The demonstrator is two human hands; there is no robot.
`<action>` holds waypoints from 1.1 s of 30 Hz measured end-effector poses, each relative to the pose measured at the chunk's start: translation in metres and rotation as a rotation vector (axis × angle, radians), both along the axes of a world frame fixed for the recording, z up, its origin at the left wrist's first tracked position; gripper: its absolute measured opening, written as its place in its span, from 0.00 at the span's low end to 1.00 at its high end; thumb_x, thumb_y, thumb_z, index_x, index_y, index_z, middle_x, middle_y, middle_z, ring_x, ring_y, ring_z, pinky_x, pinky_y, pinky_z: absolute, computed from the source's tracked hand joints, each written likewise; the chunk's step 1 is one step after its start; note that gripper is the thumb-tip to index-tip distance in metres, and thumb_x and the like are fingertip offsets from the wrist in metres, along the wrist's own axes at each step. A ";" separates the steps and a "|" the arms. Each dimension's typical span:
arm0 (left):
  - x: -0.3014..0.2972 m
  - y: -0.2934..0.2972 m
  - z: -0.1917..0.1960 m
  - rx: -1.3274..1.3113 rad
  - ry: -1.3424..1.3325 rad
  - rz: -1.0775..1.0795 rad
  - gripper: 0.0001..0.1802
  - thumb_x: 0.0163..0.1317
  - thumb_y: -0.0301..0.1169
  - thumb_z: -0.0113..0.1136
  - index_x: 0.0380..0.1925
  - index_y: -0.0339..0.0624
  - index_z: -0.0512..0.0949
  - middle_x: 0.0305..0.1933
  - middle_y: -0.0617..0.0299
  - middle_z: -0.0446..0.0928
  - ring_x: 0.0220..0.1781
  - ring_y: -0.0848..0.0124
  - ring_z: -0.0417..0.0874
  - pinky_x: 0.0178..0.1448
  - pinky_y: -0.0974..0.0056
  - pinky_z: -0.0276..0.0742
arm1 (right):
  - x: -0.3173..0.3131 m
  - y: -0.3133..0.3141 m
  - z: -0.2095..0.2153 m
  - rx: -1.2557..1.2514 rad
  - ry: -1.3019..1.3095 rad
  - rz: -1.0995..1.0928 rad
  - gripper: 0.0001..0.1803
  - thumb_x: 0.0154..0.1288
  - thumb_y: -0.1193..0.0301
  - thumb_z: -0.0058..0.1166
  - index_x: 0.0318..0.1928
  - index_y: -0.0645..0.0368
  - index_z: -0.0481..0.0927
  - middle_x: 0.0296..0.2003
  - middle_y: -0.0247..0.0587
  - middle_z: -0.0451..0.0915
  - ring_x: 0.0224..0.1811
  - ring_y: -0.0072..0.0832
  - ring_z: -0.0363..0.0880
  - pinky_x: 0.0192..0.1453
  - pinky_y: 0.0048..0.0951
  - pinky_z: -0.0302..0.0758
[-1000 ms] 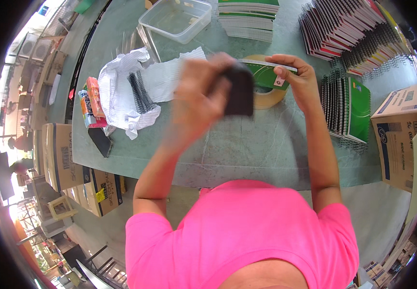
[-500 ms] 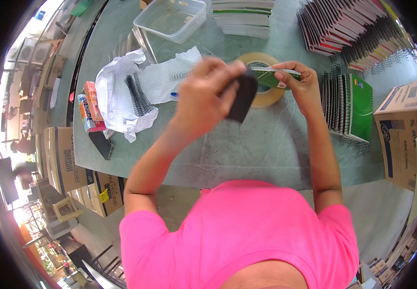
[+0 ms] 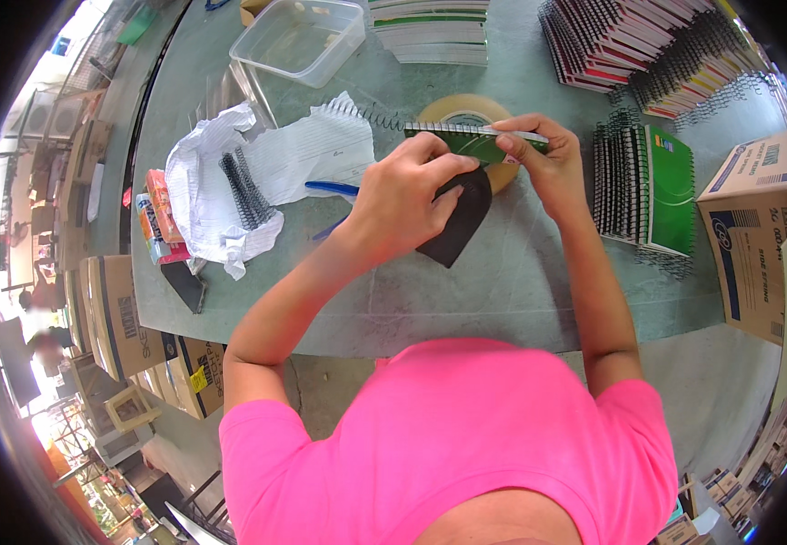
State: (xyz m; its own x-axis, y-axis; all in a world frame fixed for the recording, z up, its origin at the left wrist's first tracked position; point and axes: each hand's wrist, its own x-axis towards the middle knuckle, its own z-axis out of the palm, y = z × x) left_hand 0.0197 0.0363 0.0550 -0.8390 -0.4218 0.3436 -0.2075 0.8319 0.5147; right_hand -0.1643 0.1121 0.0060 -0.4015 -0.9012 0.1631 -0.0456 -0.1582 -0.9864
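Over a roll of tape (image 3: 500,178), a small green notebook (image 3: 453,138) is held up between my two hands. My right hand (image 3: 543,163) pinches its right end. My left hand (image 3: 407,195) has its fingers closed at the notebook's left, lower part. From the notebook's left end, a dark spiral wire (image 3: 368,113) sticks out over white paper; coils show along its top edge. A black flat piece with a rounded end (image 3: 457,222) lies under my left fingers; whether they grip it is hidden. Beside that wrist is a blue-handled tool (image 3: 332,188), partly covered.
Crumpled paper (image 3: 207,182) with loose spiral wires (image 3: 246,188) lies left. A clear plastic tub (image 3: 298,41) and a stack of notebooks (image 3: 430,32) stand at the back. Green spiral notebooks (image 3: 671,191), red-edged notebooks (image 3: 607,45) and a cardboard box (image 3: 752,232) occupy the right.
My left hand has come down to the notebook, and the black piece has dropped lower beneath it. The wire now runs out of the notebook's left end. More of the blue-handled tool shows.
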 end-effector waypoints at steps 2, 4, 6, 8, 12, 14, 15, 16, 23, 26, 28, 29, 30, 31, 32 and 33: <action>-0.004 -0.016 0.017 -0.113 0.281 0.178 0.15 0.47 0.23 0.62 0.38 0.46 0.80 0.35 0.59 0.74 0.37 0.63 0.78 0.40 0.61 0.75 | 0.001 0.000 -0.002 -0.057 0.054 -0.018 0.09 0.59 0.70 0.58 0.37 0.62 0.82 0.33 0.35 0.82 0.36 0.17 0.76 0.43 0.19 0.72; -0.010 -0.019 0.017 -0.129 0.339 0.220 0.15 0.47 0.23 0.62 0.38 0.47 0.80 0.34 0.58 0.73 0.38 0.62 0.78 0.40 0.61 0.75 | 0.004 0.003 -0.011 -0.117 0.004 -0.059 0.13 0.63 0.64 0.54 0.38 0.63 0.81 0.33 0.37 0.82 0.35 0.18 0.76 0.41 0.19 0.71; -0.010 -0.008 0.000 -0.091 0.205 0.157 0.15 0.47 0.22 0.63 0.39 0.45 0.80 0.36 0.59 0.75 0.38 0.66 0.78 0.40 0.63 0.75 | 0.011 0.001 -0.015 -0.215 -0.126 -0.082 0.20 0.67 0.57 0.48 0.39 0.65 0.80 0.32 0.39 0.82 0.32 0.19 0.76 0.39 0.18 0.71; -0.009 0.001 -0.005 0.013 0.041 0.031 0.16 0.48 0.22 0.64 0.40 0.44 0.79 0.36 0.60 0.75 0.39 0.68 0.78 0.39 0.65 0.75 | 0.016 -0.004 -0.009 -0.220 -0.183 -0.155 0.24 0.69 0.55 0.43 0.37 0.66 0.80 0.31 0.42 0.82 0.33 0.21 0.78 0.40 0.19 0.72; -0.014 -0.019 0.023 -0.147 0.510 0.366 0.17 0.47 0.23 0.64 0.40 0.44 0.79 0.36 0.56 0.75 0.37 0.62 0.78 0.40 0.63 0.74 | 0.021 -0.009 -0.010 -0.230 -0.220 -0.248 0.28 0.70 0.52 0.41 0.32 0.67 0.80 0.27 0.43 0.81 0.32 0.24 0.80 0.36 0.20 0.74; -0.016 -0.010 0.006 -0.125 0.262 0.223 0.15 0.48 0.23 0.64 0.39 0.43 0.79 0.37 0.58 0.76 0.37 0.66 0.78 0.39 0.65 0.74 | 0.024 -0.012 -0.016 -0.274 -0.172 -0.312 0.30 0.70 0.51 0.39 0.31 0.67 0.80 0.25 0.42 0.80 0.31 0.24 0.80 0.34 0.20 0.74; -0.014 -0.002 -0.003 -0.118 0.140 0.164 0.15 0.48 0.23 0.64 0.39 0.42 0.79 0.37 0.59 0.76 0.37 0.67 0.78 0.39 0.65 0.74 | 0.024 -0.013 -0.013 -0.256 -0.177 -0.312 0.30 0.70 0.50 0.38 0.31 0.67 0.80 0.25 0.41 0.80 0.30 0.23 0.79 0.33 0.20 0.73; -0.010 0.005 -0.009 -0.067 0.044 0.054 0.14 0.49 0.23 0.63 0.38 0.41 0.79 0.36 0.59 0.77 0.36 0.67 0.78 0.39 0.65 0.75 | 0.024 -0.014 -0.010 -0.238 -0.182 -0.312 0.31 0.70 0.50 0.37 0.31 0.67 0.80 0.25 0.40 0.80 0.29 0.23 0.78 0.33 0.20 0.73; -0.028 0.001 0.005 -0.006 0.175 0.111 0.15 0.49 0.22 0.61 0.39 0.41 0.78 0.35 0.52 0.74 0.38 0.55 0.77 0.40 0.60 0.75 | 0.021 -0.012 -0.014 -0.146 -0.101 -0.229 0.38 0.69 0.43 0.30 0.36 0.69 0.79 0.29 0.41 0.80 0.30 0.22 0.77 0.37 0.19 0.71; -0.021 0.030 -0.017 0.195 0.088 0.076 0.15 0.50 0.25 0.61 0.41 0.41 0.77 0.38 0.51 0.72 0.39 0.53 0.76 0.44 0.57 0.73 | 0.013 -0.009 -0.012 -0.065 -0.071 -0.221 0.41 0.68 0.41 0.27 0.35 0.69 0.80 0.32 0.43 0.80 0.34 0.23 0.77 0.42 0.21 0.72; -0.011 0.046 -0.038 0.226 -0.093 0.005 0.14 0.52 0.29 0.60 0.40 0.41 0.77 0.38 0.51 0.72 0.40 0.53 0.76 0.47 0.56 0.72 | 0.014 -0.010 -0.007 -0.045 -0.033 -0.208 0.42 0.67 0.40 0.25 0.35 0.69 0.80 0.33 0.45 0.81 0.36 0.25 0.78 0.45 0.24 0.72; -0.010 0.055 -0.040 0.178 -0.181 -0.020 0.13 0.53 0.31 0.60 0.40 0.41 0.77 0.38 0.51 0.72 0.40 0.54 0.76 0.47 0.56 0.72 | 0.014 -0.011 -0.008 -0.099 -0.054 -0.176 0.41 0.68 0.40 0.27 0.35 0.69 0.80 0.33 0.44 0.81 0.36 0.25 0.78 0.45 0.24 0.72; -0.010 0.060 -0.041 0.130 -0.268 -0.042 0.13 0.54 0.33 0.59 0.40 0.41 0.77 0.38 0.51 0.73 0.41 0.54 0.76 0.48 0.56 0.71 | 0.014 -0.012 -0.010 -0.154 -0.075 -0.142 0.40 0.68 0.41 0.29 0.35 0.69 0.80 0.33 0.43 0.81 0.35 0.25 0.78 0.45 0.24 0.72; -0.009 0.058 -0.041 0.056 -0.303 -0.145 0.13 0.55 0.34 0.58 0.39 0.42 0.77 0.38 0.52 0.73 0.41 0.54 0.76 0.48 0.57 0.71 | 0.015 -0.013 -0.012 -0.208 -0.096 -0.105 0.39 0.68 0.42 0.30 0.35 0.68 0.80 0.33 0.43 0.81 0.35 0.25 0.78 0.45 0.25 0.72; -0.013 0.053 -0.015 -0.009 -0.330 -0.247 0.12 0.56 0.35 0.57 0.39 0.42 0.77 0.37 0.52 0.74 0.42 0.55 0.76 0.49 0.57 0.71 | 0.013 -0.011 -0.014 -0.251 0.000 -0.132 0.34 0.68 0.45 0.35 0.35 0.67 0.80 0.32 0.40 0.81 0.33 0.23 0.76 0.42 0.23 0.71; -0.016 0.051 0.012 -0.074 -0.357 -0.342 0.13 0.57 0.37 0.56 0.38 0.42 0.78 0.37 0.53 0.74 0.43 0.56 0.76 0.49 0.58 0.71 | 0.012 -0.010 -0.016 -0.295 0.096 -0.150 0.30 0.67 0.48 0.40 0.35 0.66 0.81 0.30 0.37 0.81 0.31 0.20 0.75 0.38 0.22 0.71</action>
